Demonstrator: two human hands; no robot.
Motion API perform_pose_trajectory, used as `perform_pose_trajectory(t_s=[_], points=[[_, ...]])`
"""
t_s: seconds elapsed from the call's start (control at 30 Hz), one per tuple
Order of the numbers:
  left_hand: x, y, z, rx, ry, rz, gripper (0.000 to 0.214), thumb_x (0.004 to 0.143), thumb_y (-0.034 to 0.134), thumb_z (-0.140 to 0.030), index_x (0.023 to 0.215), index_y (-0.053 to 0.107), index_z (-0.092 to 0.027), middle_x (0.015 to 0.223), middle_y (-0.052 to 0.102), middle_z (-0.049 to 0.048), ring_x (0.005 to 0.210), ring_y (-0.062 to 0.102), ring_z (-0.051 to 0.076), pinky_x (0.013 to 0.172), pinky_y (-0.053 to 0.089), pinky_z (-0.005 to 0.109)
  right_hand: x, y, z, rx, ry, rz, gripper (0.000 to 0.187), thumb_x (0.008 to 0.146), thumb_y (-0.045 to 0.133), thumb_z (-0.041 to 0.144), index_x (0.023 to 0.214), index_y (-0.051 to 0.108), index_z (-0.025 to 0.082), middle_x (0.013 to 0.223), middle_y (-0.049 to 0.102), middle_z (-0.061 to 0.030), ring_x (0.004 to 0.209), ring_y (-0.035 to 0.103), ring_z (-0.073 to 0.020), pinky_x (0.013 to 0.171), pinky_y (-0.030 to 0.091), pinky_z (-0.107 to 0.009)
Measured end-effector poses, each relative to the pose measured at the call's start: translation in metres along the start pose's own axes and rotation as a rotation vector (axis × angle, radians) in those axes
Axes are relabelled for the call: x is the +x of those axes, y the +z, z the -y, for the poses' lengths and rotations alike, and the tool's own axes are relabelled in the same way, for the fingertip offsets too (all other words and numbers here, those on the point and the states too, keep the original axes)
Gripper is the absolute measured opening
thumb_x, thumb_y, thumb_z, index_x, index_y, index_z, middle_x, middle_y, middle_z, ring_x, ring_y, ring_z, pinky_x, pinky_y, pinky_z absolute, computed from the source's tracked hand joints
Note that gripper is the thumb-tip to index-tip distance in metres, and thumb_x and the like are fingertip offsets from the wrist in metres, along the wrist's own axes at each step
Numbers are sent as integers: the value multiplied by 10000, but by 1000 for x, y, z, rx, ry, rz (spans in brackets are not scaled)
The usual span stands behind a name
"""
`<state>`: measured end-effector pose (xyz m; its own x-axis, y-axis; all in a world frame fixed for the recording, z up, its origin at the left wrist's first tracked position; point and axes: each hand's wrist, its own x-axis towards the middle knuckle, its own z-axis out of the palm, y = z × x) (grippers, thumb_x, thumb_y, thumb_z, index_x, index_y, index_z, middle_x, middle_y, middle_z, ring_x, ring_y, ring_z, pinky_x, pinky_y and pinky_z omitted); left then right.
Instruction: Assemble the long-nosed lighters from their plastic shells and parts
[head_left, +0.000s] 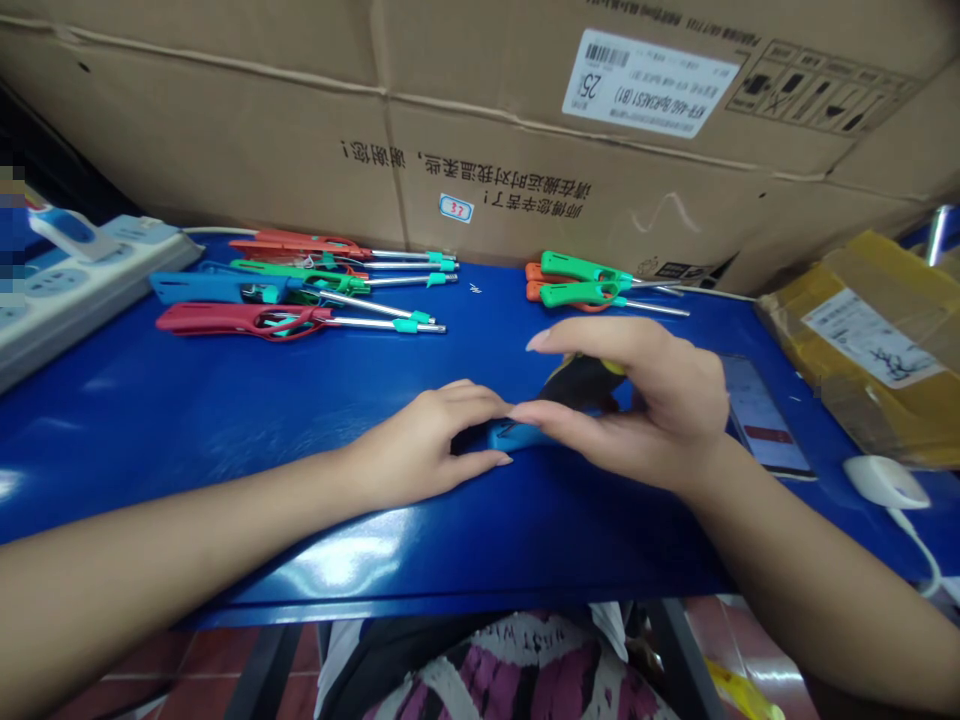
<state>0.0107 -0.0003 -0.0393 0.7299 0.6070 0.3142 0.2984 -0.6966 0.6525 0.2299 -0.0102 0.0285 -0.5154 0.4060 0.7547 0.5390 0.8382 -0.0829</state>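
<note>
My left hand (431,440) rests on the blue table (225,420), fingers curled around the end of a blue lighter (517,436) lying flat. My right hand (637,400) closes over a black and yellow tool (585,382) and pinches the lighter's other side. Both hands meet at the table's middle. Most of the lighter is hidden under my fingers.
Several long-nosed lighters in red, green and blue (300,285) lie at the back left; two green and orange ones (592,282) at back centre. A power strip (67,280) sits left, a phone (765,415), white mouse (885,482) and yellow parcel (870,340) right. Cardboard boxes (480,130) wall the back.
</note>
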Motion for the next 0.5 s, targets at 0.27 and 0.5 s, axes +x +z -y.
perform_pose_trajectory(t_s=[0.27, 0.5], points=[[0, -1, 0, -4, -5, -3, 334, 914, 716, -260, 1238, 660, -205, 1176, 712, 73, 1114, 656, 236, 989, 531, 386, 3, -6, 4, 163, 37, 131, 375, 975, 547, 257, 1348, 560, 227, 1163, 752, -49, 980, 746, -189, 873, 617, -330], [0, -1, 1, -11, 3, -3, 291, 916, 713, -261, 1199, 672, -204, 1172, 711, 73, 1102, 653, 227, 985, 532, 384, 5, -7, 1, 77, -13, 61, 291, 957, 642, 327, 1231, 643, 228, 1105, 783, -42, 936, 765, -193, 846, 626, -300]])
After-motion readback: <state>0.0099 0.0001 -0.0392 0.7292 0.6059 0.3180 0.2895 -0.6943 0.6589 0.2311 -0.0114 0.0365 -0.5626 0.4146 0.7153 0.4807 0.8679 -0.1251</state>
